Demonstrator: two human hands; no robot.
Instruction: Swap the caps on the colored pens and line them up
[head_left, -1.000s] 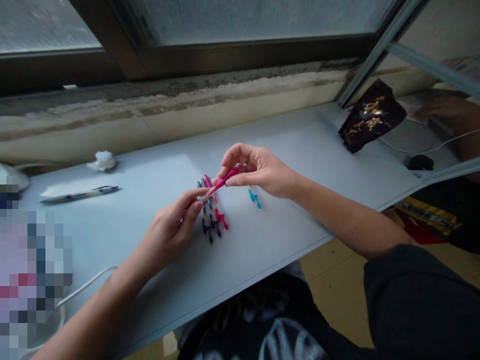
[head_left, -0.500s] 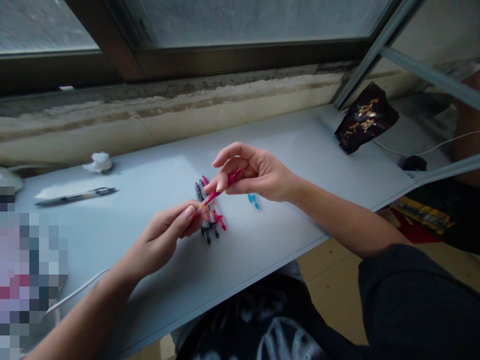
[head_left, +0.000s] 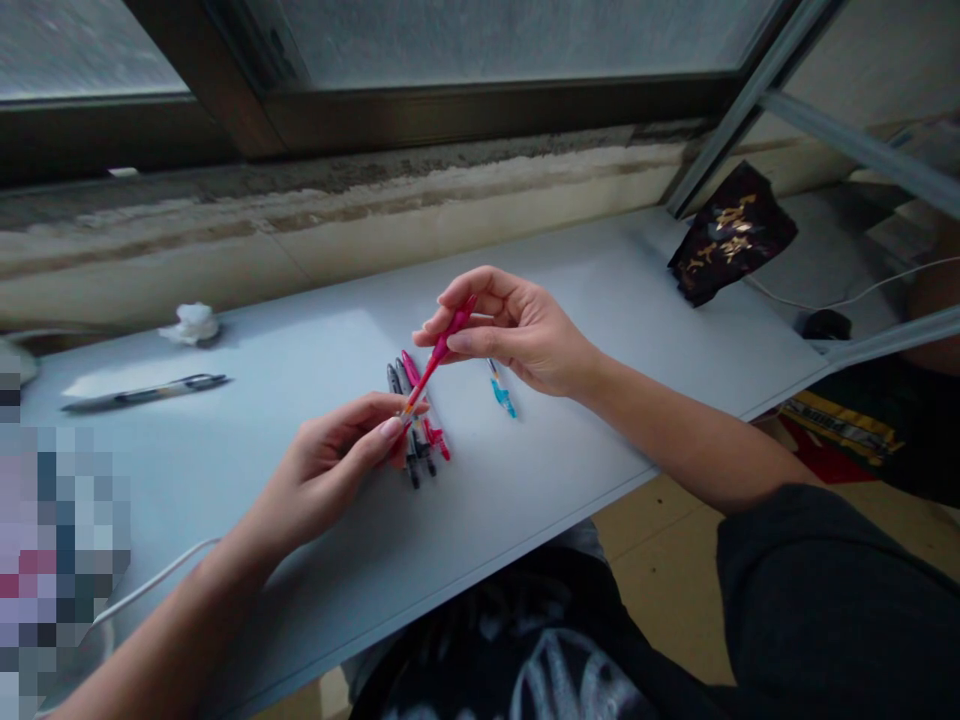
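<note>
Two hands on one pink pen (head_left: pixel 441 352), centre of frame, above the white tabletop (head_left: pixel 570 470). The right hand (head_left: pixel 517 335) has thumb and fingers closed on the upper barrel, narrow pinch. The left hand (head_left: pixel 330 470) has its fingertips (head_left: pixel 390 428) narrow on the lower end. Pen tilted between the two, off the table. Directly below, a bunch of pens (head_left: pixel 416 430) lies side by side, dark ones plus a pink one, just beside the left hand. Small teal pen part (head_left: pixel 501 397) just right of the bunch, under the right hand. Farther out: a single pen (head_left: pixel 142 393) flat at left, crumpled tissue (head_left: pixel 191 323) upper left by the wall, dark bag with gold print (head_left: pixel 731 235) upper right, black mouse (head_left: pixel 825 325) right, white cable (head_left: pixel 150 580) lower left.
</note>
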